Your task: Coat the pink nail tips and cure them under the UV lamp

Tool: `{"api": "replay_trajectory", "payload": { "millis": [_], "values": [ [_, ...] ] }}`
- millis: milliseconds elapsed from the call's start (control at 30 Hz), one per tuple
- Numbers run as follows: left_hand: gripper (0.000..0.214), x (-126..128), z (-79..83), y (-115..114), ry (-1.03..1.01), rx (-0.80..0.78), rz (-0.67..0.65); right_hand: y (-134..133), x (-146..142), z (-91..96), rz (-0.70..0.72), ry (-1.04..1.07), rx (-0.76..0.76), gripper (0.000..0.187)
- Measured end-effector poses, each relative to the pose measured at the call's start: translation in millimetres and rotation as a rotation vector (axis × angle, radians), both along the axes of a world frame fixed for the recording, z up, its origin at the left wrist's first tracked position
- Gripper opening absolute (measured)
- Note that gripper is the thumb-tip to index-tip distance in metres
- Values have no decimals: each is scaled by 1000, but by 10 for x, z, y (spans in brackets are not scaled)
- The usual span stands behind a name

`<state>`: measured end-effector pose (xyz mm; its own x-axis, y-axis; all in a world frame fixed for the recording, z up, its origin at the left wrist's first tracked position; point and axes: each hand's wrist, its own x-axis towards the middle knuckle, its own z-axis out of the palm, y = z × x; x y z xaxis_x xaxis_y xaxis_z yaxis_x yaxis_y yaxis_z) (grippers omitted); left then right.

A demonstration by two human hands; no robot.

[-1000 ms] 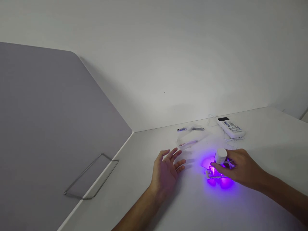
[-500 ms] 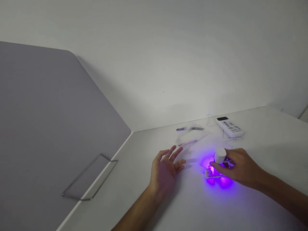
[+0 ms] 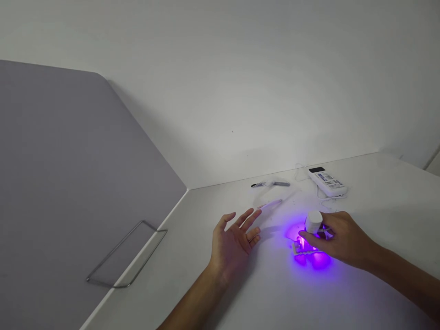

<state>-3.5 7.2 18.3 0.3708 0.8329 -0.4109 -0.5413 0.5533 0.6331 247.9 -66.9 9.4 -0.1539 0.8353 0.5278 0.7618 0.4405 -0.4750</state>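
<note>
My right hand [image 3: 340,238] grips a small white UV lamp [image 3: 314,221], which casts a bright violet glow downward. Beneath the lamp sits a small pale piece with a ridged edge [image 3: 296,249], partly hidden by the glare and my fingers. My left hand [image 3: 235,240] is open, palm turned up and fingers spread, holding nothing. Just past its fingertips lies a slim pale stick [image 3: 273,203] on the white table [image 3: 275,298]. The ends of my right fingers are behind the lamp.
A white power bank [image 3: 328,182] with a dark display and a thin white cable [image 3: 323,198] lies at the back. Left of it is a grey strip [image 3: 282,184] with crumpled clear plastic. A bent metal wire frame [image 3: 142,256] stands at the grey panel [image 3: 68,174] on the left.
My left hand has shifted slightly left, its thumb spreading farther from the fingers. The lamp stays in my right hand over the ridged piece; the view has moved a little.
</note>
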Motion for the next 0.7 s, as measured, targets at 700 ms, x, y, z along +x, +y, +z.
{"api": "replay_trajectory", "payload": {
  "millis": [700],
  "values": [
    [8, 96, -136, 24, 325, 91, 145, -14, 9, -15, -27, 5, -89, 39]
  ]
}}
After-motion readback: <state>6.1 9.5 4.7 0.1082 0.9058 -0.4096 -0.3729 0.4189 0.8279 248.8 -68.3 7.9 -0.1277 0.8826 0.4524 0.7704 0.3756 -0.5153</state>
